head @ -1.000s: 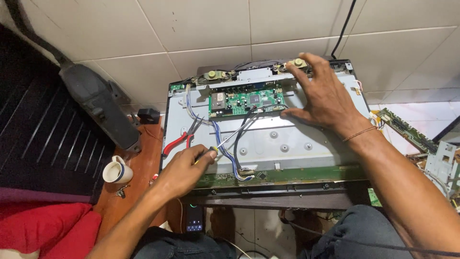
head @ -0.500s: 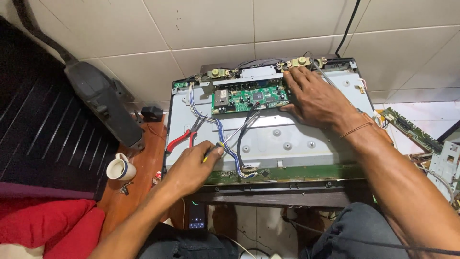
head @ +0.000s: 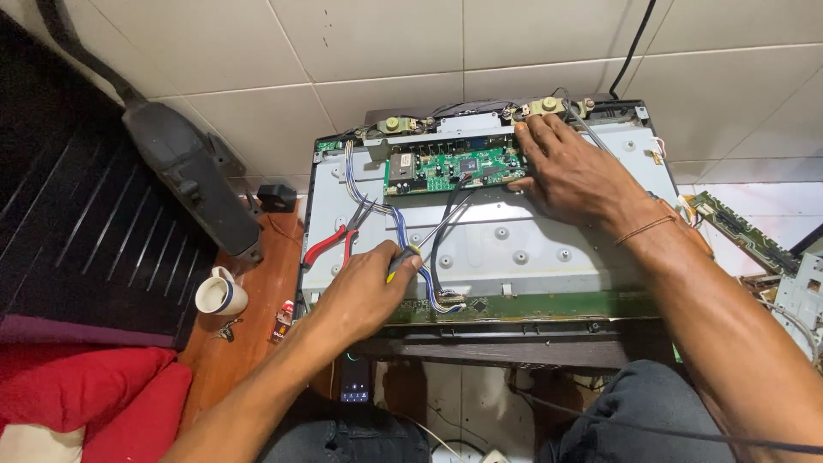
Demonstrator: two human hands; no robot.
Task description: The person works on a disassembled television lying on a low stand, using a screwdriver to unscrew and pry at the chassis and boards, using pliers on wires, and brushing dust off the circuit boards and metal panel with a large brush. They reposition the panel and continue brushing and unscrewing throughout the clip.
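A: Screwdriver (head: 401,260), dark handle with a yellow band, sat in the left hand (head: 364,291); fingers were wrapped and pinching its handle, tip aimed at the grey metal back panel (head: 549,244) near the blue and white wire bundle (head: 403,231).

B: Change against the frame a second earlier?

A: Left hand had crept up from the panel's lower edge toward the wires. Right hand (head: 570,176) had shifted slightly left; it lay flat, fingers spread, on the right end of the green circuit board (head: 446,169).

B: Reading?

A: Likely lining the tool up on a fastener while the board was steadied. Red-handled pliers (head: 336,240) lay untouched at the panel's left edge, white cup (head: 219,293) on the wooden counter (head: 257,300).
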